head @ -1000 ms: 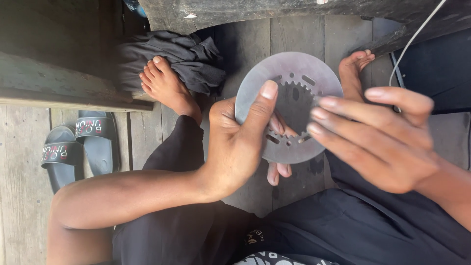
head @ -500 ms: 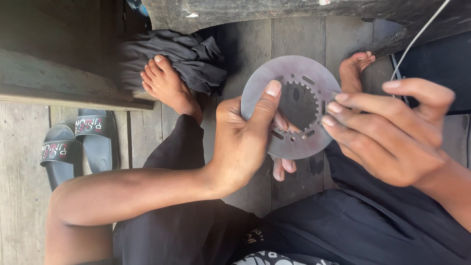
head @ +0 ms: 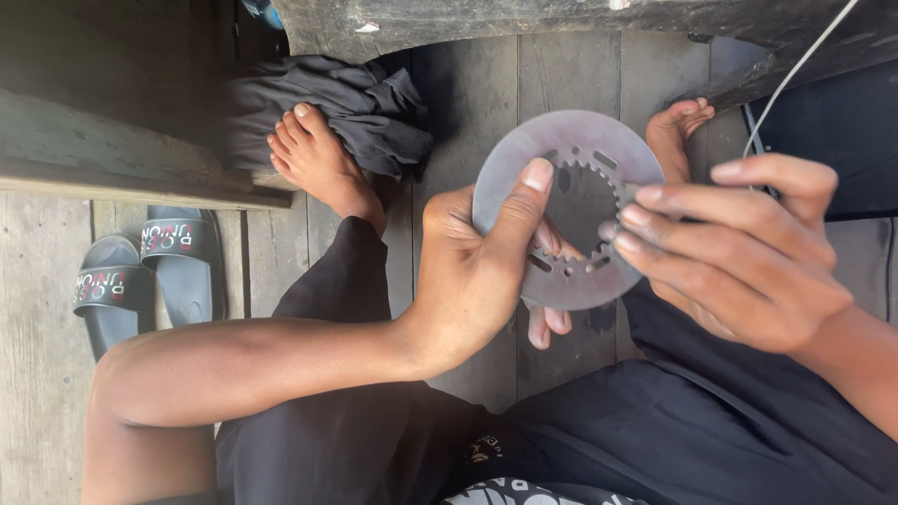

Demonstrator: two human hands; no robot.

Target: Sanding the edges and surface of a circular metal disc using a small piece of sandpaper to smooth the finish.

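- Item: grey metal disc (head: pixel 524 164), toothed centre opening, held above the lap and the plank floor (head: pixel 486 103).
- Left hand (head: pixel 468 271): closed on disc, thumb over face, fingers behind.
- Right hand (head: pixel 739 252): fingertips pinching the far edge.
- Risk: thin edge grip may slip; disc would likely drop near the bare foot (head: pixel 318 164).
- Risk: inner teeth may nick fingertips.

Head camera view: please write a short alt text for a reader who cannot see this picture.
Seen from above, a seated person's left hand grips a flat grey metal disc with a toothed centre hole, while the right hand touches its inner edge with the fingertips. Below are wooden floorboards, bare feet, a dark bundled cloth and a pair of black sandals.
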